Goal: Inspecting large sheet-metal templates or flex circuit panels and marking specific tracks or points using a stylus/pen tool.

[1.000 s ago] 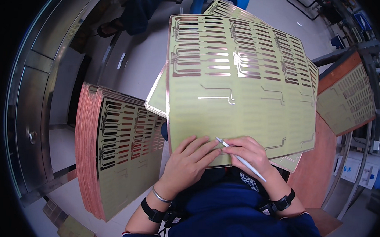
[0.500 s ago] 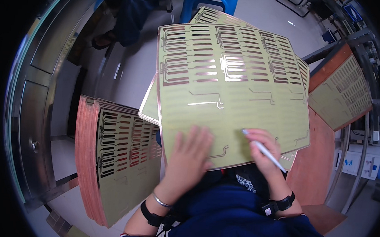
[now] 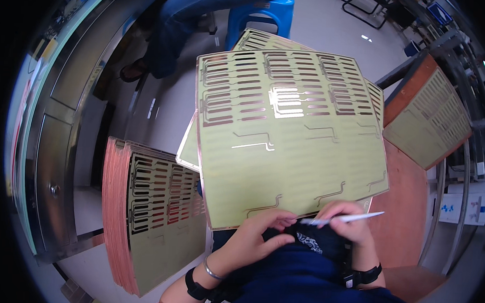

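Observation:
A large pale-green circuit board panel (image 3: 290,170) with copper traces lies on top of other panels in front of me. Between the fingers of my right hand (image 3: 343,220) is a slim white pen-shaped tool (image 3: 365,216), held over the panel's near edge. One end points up to the right, the other toward my left hand (image 3: 263,233). That hand is at the near edge too, its thumb apart from its fingers, with nothing seen in it. Whether its fingertips touch the panel or the tool, I cannot tell.
Copper-edged panels stand in a thick stack (image 3: 165,256) at left. Another panel stack (image 3: 430,119) leans at the right above a reddish-brown board (image 3: 399,212). Beyond are a blue stool (image 3: 262,14) and a person's leg in jeans (image 3: 177,27). A metal cabinet (image 3: 47,159) lines the far left.
Both hands have come back from the panel's surface to its near edge and closer together. The white tool in my right hand has turned to lie almost level.

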Available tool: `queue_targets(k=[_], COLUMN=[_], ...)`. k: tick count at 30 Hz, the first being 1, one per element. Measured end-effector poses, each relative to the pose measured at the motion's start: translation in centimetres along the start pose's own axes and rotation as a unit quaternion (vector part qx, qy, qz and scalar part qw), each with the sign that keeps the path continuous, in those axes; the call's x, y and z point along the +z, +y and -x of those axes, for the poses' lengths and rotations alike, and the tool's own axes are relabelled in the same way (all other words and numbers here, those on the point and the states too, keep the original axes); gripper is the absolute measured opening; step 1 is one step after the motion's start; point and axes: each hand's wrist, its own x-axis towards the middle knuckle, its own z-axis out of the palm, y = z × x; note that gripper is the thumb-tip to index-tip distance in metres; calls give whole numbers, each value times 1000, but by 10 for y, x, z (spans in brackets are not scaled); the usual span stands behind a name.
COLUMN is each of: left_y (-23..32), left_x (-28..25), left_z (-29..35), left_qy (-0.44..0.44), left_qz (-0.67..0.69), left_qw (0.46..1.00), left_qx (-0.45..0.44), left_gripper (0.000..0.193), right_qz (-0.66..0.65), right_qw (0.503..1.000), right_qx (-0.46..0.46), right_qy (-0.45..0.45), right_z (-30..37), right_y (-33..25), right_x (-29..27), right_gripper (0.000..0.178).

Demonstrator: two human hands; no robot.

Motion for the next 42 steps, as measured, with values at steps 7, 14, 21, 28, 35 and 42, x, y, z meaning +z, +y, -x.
queue_targets(k=[7,14,21,28,35,42], left_y=[6,5,2,-22,-29,-31], left_x=[2,-1,-22,0,1,6], left_z=[7,4,-24,-74,-80,-83], left_qy=[-6,-31,33,6,13,23], left_qz=[-86,-74,-187,-446,-494,-501], left_qw=[996,991,976,884,859,856], left_qx=[-30,-110,-104,143,135,126], left_gripper=[8,8,6,33,48,46], right_qz=[66,91,109,368,383,364], right_qw=[995,994,987,901,894,903], right_qx=[33,6,-45,-138,-142,-124], right_qy=[-68,-57,108,181,185,192], right_z=[-6,-7,-12,-53,-58,-60], right_y=[-13,-18,-10,21,34,35], right_x=[26,22,-11,-11,-12,-14], right_gripper=[16,14,12,18,19,19])
